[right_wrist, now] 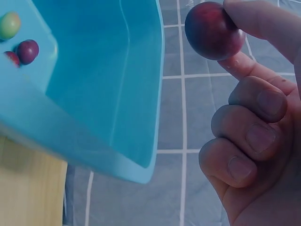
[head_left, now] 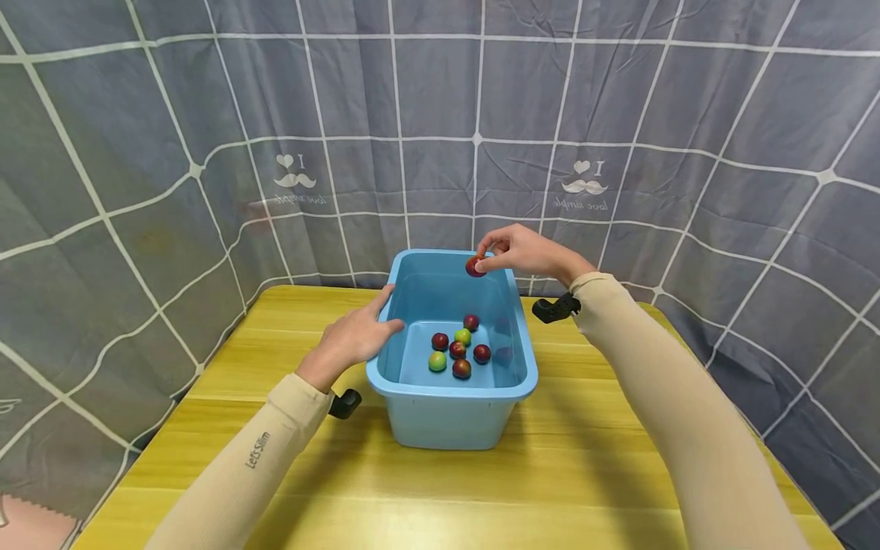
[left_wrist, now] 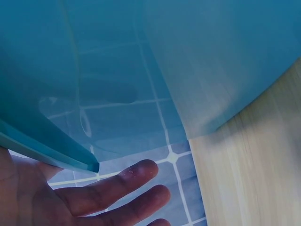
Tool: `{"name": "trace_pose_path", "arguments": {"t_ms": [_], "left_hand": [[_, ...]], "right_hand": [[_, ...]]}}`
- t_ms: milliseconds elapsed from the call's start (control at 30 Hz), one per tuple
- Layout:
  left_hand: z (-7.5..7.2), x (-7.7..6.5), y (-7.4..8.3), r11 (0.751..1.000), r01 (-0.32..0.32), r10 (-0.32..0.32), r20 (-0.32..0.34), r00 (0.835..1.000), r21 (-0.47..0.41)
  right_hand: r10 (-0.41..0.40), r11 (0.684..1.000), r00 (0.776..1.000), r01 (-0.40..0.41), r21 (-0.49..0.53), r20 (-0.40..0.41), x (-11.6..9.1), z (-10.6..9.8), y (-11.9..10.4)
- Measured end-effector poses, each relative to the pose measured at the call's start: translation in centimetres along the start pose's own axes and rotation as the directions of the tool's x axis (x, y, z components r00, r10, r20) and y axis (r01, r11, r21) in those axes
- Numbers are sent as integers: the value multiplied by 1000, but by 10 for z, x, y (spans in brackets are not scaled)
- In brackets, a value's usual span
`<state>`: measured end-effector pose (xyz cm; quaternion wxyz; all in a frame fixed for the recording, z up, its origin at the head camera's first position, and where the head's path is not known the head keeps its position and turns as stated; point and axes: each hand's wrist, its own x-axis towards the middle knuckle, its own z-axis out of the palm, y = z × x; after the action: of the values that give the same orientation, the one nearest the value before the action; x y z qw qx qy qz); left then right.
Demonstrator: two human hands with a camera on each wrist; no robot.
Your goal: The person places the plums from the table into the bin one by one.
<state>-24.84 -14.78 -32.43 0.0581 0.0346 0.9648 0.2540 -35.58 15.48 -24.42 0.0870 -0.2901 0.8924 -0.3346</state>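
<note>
1. While the left hand (head_left: 354,336) rested against the blue tub's (head_left: 412,424) left rim, its fingers lay straight and relaxed, gripping nothing; the left wrist view showed the fingers (left_wrist: 117,186) spread just under the rim edge.
2. The tub stood on the yellow wooden table (head_left: 584,473), near its centre, with the hand at 9 o'clock of the tub.
3. Seven small fruits lay clustered on the tub floor: dark red fruits (head_left: 461,368) and two green ones (head_left: 437,360).
4. The right hand (head_left: 529,252) was above the tub's far rim, at roughly 1 o'clock of the tub's centre.
5. That hand pinched one dark red fruit (head_left: 475,266) between thumb and index fingertip; the right wrist view showed the fruit (right_wrist: 212,31) held so, with the remaining fingers (right_wrist: 256,101) curled toward the palm.
6. A grey curtain (head_left: 687,114) with white grid lines hung behind the table.
</note>
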Motion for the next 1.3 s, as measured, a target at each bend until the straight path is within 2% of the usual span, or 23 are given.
{"name": "trace_pose_path", "arguments": {"t_ms": [233, 467, 733, 1067, 1300], "left_hand": [[-1, 1, 0, 1000, 1, -1, -6, 1000, 5], [-1, 2, 0, 1000, 1, -1, -7, 1000, 7], [-3, 3, 1, 1000, 3, -3, -8, 1000, 7], [-4, 4, 1, 1000, 3, -3, -10, 1000, 6], [-3, 2, 1, 1000, 6, -6, 8, 1000, -6]], "right_hand": [[-14, 1000, 999, 15, -23, 38, 12, 9, -2], [22, 999, 996, -19, -33, 82, 22, 16, 0], [28, 998, 991, -21, -57, 133, 31, 23, -3], [104, 992, 959, -80, -98, 263, 40, 32, -7], [114, 991, 940, -85, -104, 322, 41, 43, -7]]}}
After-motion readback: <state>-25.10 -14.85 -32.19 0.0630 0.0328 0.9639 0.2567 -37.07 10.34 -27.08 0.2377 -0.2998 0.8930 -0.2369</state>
